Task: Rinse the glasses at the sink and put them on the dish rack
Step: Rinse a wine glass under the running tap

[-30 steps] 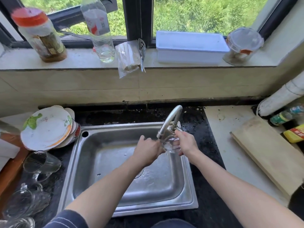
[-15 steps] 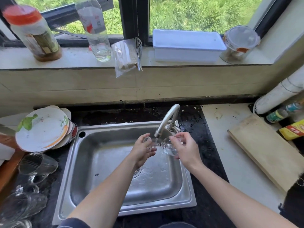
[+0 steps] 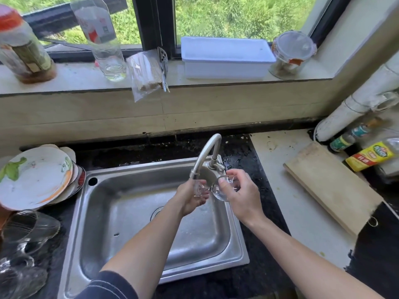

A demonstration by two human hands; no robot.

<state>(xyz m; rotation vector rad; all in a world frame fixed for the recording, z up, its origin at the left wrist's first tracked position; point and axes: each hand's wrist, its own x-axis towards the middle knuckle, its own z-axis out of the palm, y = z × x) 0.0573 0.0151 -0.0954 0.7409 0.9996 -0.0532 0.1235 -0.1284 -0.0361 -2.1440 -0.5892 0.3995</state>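
Over the steel sink [image 3: 71, 238], just below the spout of the faucet [image 3: 206, 156], I hold a clear stemmed glass [image 3: 217, 192] on its side. My right hand [image 3: 243, 196] grips its bowl with curled fingers and thumb. My left hand [image 3: 189, 200] holds the foot and stem end under the spout. Several more clear glasses lie on the dark counter left of the sink, one on its side [image 3: 28, 227] and others nearer me [image 3: 19, 277]. No dish rack is plainly in view.
A stack of plates [image 3: 36, 178] leans at the sink's back left corner. Right of the sink lie a wooden cutting board [image 3: 330, 188] and bottles [image 3: 371, 156] by a white pipe. The windowsill carries jars, a bottle and a white box [image 3: 226, 59].
The glass has turned from upright under the spout to lying sideways between my hands. My left hand has shifted to its foot and the right hand keeps hold of the bowl.
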